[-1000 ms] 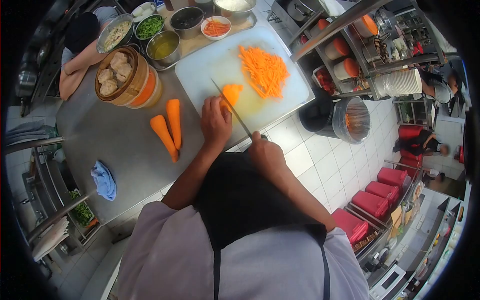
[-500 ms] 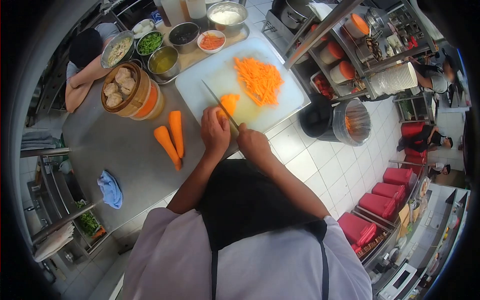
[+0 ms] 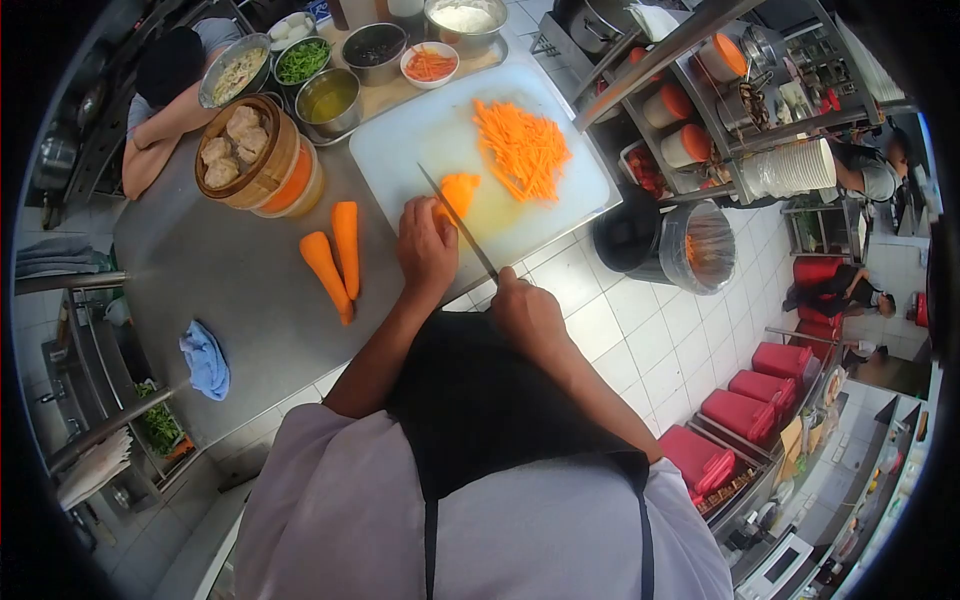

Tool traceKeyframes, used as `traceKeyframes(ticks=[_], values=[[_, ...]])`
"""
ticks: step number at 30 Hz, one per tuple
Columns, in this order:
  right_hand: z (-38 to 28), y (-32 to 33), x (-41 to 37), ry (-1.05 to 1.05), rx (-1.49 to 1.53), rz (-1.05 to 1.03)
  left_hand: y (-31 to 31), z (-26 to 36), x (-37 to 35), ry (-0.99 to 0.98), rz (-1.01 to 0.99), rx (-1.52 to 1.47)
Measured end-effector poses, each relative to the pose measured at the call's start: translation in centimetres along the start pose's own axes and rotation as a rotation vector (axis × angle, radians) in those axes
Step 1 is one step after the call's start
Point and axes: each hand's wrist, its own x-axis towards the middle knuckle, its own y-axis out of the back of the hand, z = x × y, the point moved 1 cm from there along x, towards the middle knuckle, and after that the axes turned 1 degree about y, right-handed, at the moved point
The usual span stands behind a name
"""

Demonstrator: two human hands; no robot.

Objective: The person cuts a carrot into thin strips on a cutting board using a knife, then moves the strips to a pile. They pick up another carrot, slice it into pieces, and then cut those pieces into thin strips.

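On the white cutting board (image 3: 385,150) my left hand (image 3: 428,243) is closed on a piece of carrot, its fingertips curled beside the blade. My right hand (image 3: 527,312) grips the handle of a kitchen knife (image 3: 457,222), whose blade lies across the board against the cut carrot slices (image 3: 459,192). Behind the blade, toward the upper right, spreads a pile of carrot strips (image 3: 522,150). Two whole peeled carrots (image 3: 335,262) lie on the steel table to the left of my left hand. The carrot under my left fingers is mostly hidden.
A bamboo steamer (image 3: 240,155) with dumplings stands left of the board. Several bowls, one with carrot strips (image 3: 430,64), line the back. A blue cloth (image 3: 205,362) lies at the table's left. A lined bin (image 3: 699,248) stands on the floor. Another person's arm (image 3: 165,145) rests at upper left.
The knife and my right hand have moved down and right, drawing the blade back toward me. My left hand stays on the carrot. The whole view has shifted slightly.
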Motion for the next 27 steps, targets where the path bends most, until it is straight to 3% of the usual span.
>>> traceKeyframes(ticks=[10, 19, 27], values=[[-1.3, 0.9, 1.0, -0.029, -0.081, -0.090, -0.2, -0.5, 0.1, -0.016, -0.008, 0.022], [-0.7, -2.7, 7.2, 0.093, -0.117, 0.000, 0.3, 0.1, 0.2, 0.034, -0.037, -0.013], [0.1, -3.4, 7.9, 0.127, -0.074, 0.075, -0.1, 0.3, 0.1, -0.001, 0.017, -0.015]])
